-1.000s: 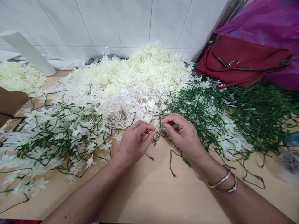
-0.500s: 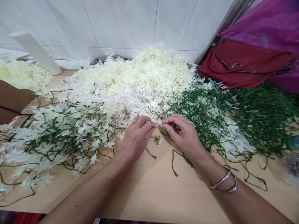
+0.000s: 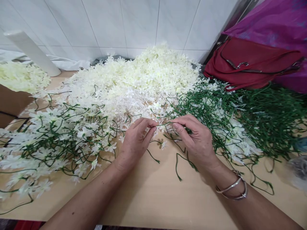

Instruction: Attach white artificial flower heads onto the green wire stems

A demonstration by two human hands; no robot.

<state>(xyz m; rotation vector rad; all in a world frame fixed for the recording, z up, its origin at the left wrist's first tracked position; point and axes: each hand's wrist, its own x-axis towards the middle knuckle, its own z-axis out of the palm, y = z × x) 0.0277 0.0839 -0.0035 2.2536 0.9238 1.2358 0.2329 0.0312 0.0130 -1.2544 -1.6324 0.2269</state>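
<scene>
A thin green artificial stem (image 3: 165, 124) stretches between my two hands above the table. My left hand (image 3: 134, 139) pinches one end with thumb and forefinger. At the other end, my right hand (image 3: 195, 139) grips it between thumb and forefinger, its remaining fingers curled. Just below, a small white flower (image 3: 164, 144) and a loose green stem (image 3: 153, 157) lie on the tabletop. White flowers fitted on green stems (image 3: 64, 137) are heaped left of my left hand. Loose green stems (image 3: 203, 108) mixed with white blossoms lie beside my right hand.
Behind my hands a big pile of cream-white blossoms (image 3: 148, 72) leans toward the tiled wall (image 3: 139, 22). A red handbag (image 3: 254, 62) and purple bag (image 3: 275, 25) stand back right. A white roll (image 3: 33, 52) and brown box (image 3: 13, 103) are at left.
My hands have moved slightly apart, my right hand to the right. The green stem now shows drawn out between them, where the fingertips were nearer together before.
</scene>
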